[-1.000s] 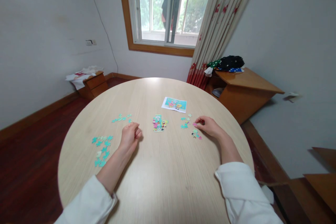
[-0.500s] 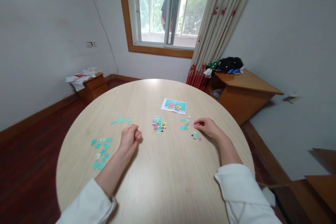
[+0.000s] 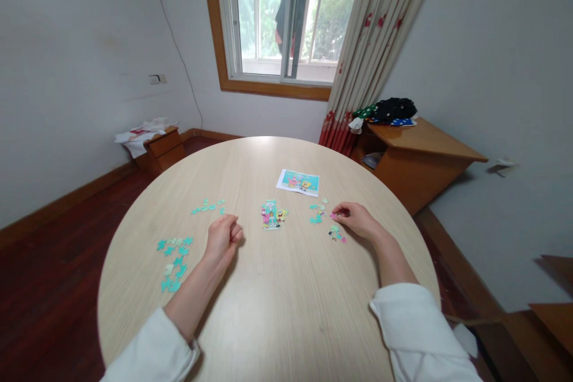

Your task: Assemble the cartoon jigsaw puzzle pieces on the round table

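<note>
At the middle of the table lies a partly joined jigsaw puzzle (image 3: 271, 215) with cartoon figures. My right hand (image 3: 356, 218) is to its right, thumb and fingertips closed on a pink puzzle piece (image 3: 335, 216). Close to that hand are a small group of teal pieces (image 3: 316, 219) and another group with pink and dark bits (image 3: 336, 234). My left hand (image 3: 222, 237) rests on the table left of the puzzle, fingers curled in; whatever is inside them, if anything, is hidden. Beyond it lies a row of teal pieces (image 3: 208, 206).
The round wooden table (image 3: 268, 322) also bears more teal pieces (image 3: 176, 262) beside my left forearm and a printed reference picture (image 3: 299, 182) behind the puzzle. A small cabinet (image 3: 165, 149) stands back left, a wooden desk with cloths (image 3: 425, 137) back right.
The view has shifted slightly, so everything sits a little lower and to the right. Both hands keep nearly the same pose; the pink puzzle piece stays at my right fingertips.
</note>
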Tool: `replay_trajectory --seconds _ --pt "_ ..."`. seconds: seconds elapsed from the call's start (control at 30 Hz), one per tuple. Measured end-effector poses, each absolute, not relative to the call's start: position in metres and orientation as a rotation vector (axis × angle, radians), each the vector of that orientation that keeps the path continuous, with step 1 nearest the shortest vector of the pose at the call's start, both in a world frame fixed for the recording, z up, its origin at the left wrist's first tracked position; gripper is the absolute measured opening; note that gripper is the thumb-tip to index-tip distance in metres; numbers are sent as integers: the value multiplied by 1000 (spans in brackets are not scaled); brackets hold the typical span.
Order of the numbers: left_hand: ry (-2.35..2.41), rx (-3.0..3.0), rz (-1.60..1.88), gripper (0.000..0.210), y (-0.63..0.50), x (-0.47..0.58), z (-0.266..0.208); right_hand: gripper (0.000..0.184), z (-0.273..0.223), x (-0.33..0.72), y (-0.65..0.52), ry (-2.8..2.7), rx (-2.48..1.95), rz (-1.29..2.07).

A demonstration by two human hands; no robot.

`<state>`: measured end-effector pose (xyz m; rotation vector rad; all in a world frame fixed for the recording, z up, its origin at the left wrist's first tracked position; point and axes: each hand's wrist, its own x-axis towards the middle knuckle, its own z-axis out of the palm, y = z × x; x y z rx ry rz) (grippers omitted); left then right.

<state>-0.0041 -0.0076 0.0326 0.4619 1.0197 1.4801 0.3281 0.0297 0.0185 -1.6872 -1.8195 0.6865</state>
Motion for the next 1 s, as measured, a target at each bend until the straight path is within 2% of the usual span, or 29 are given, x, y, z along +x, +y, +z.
replay_trajectory --seconds 0.23,0.43,0.57,0.8,1.0 --pt "1017 431 1482 38 -7 -4 33 22 17 327 28 -1774 -1588 717" --pt "1014 433 1478 39 -8 -4 33 15 25 319 24 -1800 -1573 734" --pt "1012 458 1462 40 -8 -4 32 16 32 301 22 -1648 -1484 661" --pt "995 503 1420 44 -8 -2 32 35 43 239 21 -1135 -1175 1082" --pt "999 737 1275 49 -16 5 32 35 38 187 3 -757 -1079 1515"
